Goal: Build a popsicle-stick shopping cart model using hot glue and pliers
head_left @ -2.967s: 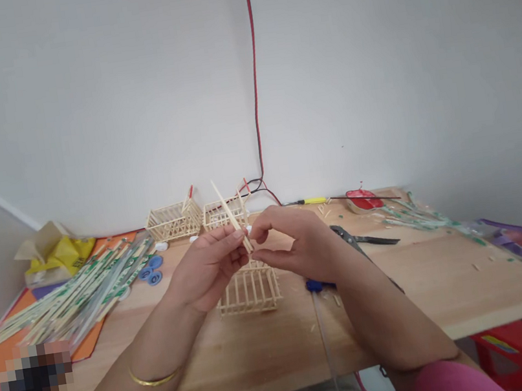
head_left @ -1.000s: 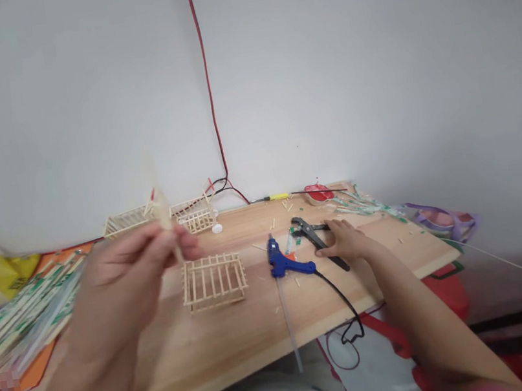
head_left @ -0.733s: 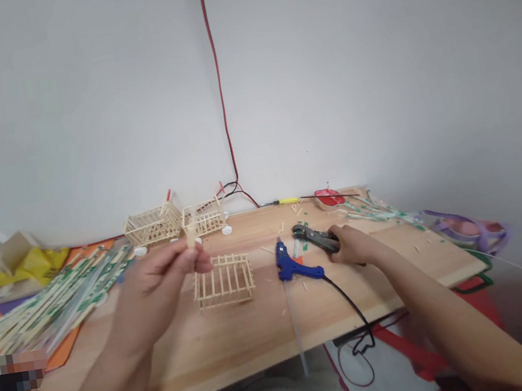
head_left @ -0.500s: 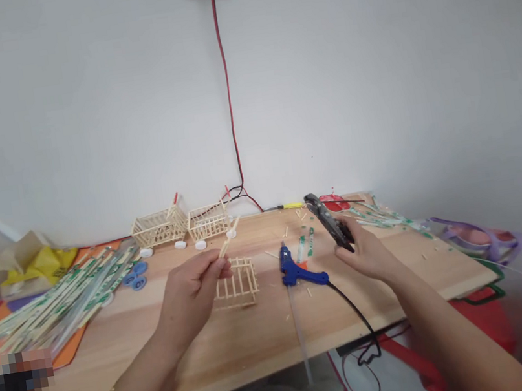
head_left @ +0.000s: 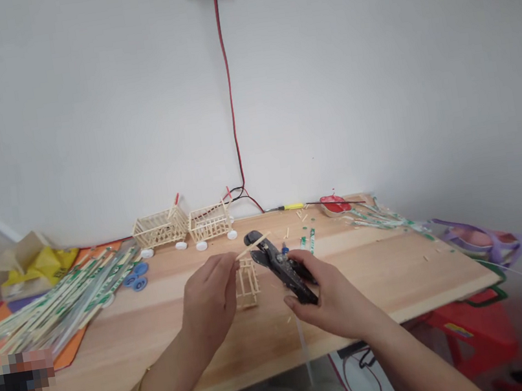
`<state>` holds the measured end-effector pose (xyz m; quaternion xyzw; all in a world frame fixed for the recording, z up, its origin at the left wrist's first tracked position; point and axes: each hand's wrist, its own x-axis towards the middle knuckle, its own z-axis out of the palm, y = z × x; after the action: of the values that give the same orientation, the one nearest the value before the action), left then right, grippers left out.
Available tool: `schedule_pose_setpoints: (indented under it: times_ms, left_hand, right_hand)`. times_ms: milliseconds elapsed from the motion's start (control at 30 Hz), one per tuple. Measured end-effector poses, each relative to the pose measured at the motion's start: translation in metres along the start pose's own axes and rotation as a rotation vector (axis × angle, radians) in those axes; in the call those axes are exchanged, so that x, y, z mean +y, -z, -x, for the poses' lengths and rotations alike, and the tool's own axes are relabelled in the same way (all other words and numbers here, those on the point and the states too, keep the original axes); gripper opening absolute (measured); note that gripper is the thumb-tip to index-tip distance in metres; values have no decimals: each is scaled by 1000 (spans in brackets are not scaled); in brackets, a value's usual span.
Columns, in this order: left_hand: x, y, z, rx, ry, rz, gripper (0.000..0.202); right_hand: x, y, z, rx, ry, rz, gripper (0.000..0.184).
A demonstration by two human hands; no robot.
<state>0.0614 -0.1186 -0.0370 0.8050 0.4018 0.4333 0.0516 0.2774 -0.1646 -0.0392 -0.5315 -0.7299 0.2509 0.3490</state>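
Has at the far left of the bench [head_left: 429,268] a yellow bag [head_left: 52,260] against an open carton [head_left: 24,250]. Next, shows an orange sheet [head_left: 72,356] beneath a spread heap of wrapped sticks [head_left: 82,281], with blue discs [head_left: 139,283] just beside the heap. Has two small stick carts [head_left: 160,228] side by side near the wall [head_left: 129,97], both on white wheels [head_left: 201,246].

Pinches a bare stick [head_left: 255,245] in the left hand [head_left: 210,298], closed, with fingertips mostly hidden. Slants that stick up to the right, across the parted jaws of the pliers [head_left: 284,270]; cannot tell whether touching them. Leaves visible, between both hands, only part of a slatted frame [head_left: 248,282] on the bench. Curls the right hand [head_left: 324,290] part-closed around the pliers' handles, hiding most of a blue tool [head_left: 285,249].

Further right, has along the back a yellow-handled tool [head_left: 293,206], a red-topped dish [head_left: 335,204] and torn wrappers [head_left: 387,219]. Below the bench's right end, shows a red stool [head_left: 482,329].
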Motion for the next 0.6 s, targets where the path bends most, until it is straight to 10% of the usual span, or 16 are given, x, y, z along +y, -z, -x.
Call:
schedule_pose_setpoints:
  times_ms: [600]
  left_hand:
    - [-11, -11, 2, 112, -272, -225, 20]
  right_hand:
    - [6, -12, -9, -7, 7, 336, 24]
